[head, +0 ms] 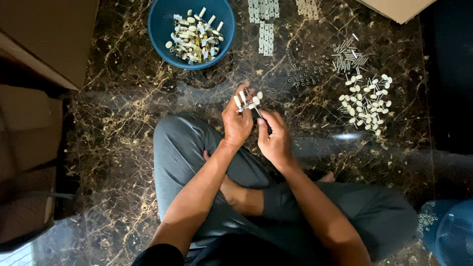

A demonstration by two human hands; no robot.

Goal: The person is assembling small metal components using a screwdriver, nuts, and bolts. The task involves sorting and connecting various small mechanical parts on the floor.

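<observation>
I sit cross-legged on a dark marble floor (pixel 123 148). My left hand (pixel 236 120) grips a small assembly of white knob-like parts on a metal piece (pixel 248 100), held up above my knees. My right hand (pixel 275 138) is closed around a thin dark tool (pixel 259 114) whose tip meets that assembly. Both hands are close together, almost touching.
A blue bowl (pixel 165 24) of finished white-and-metal pieces stands ahead to the left. White strips (pixel 266 37) lie beyond my hands. To the right lie metal screws (pixel 349 55), small nuts (pixel 308 74) and a heap of white knobs (pixel 367 101). Cardboard boxes (pixel 44 39) stand left; a blue container (pixel 451 231) sits lower right.
</observation>
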